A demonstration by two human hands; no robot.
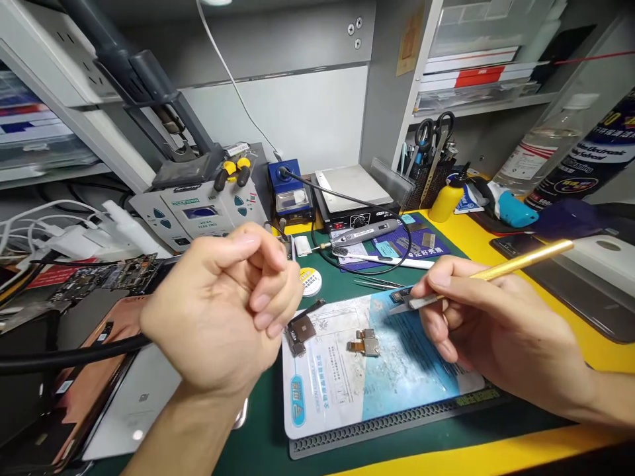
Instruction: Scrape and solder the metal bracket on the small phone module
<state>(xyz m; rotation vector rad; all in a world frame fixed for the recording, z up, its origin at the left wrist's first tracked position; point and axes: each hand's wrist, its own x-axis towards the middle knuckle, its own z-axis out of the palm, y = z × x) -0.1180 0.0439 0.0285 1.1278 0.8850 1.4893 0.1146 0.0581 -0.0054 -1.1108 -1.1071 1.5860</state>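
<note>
My right hand (496, 324) grips a craft knife with a gold handle (526, 260). Its pointed blade (399, 308) hovers over the upper part of a blue and white repair mat (342, 396), near a small dark part (401, 295). Raised at the left, my left hand (223, 297) has its palm side in sight and its fingers curled in, with nothing visible in them. On the mat lie a small metal module with an orange flex cable (368, 344) and a dark square chip part (301, 329).
Behind the mat are tweezers (380, 283), a white brush (387, 259), a grey pen-like tool (364, 234) and a hot plate (354, 188). A soldering station (203, 211) stands at the back left. Phone parts (114, 337) lie left; a yellow bottle (448, 198) stands right.
</note>
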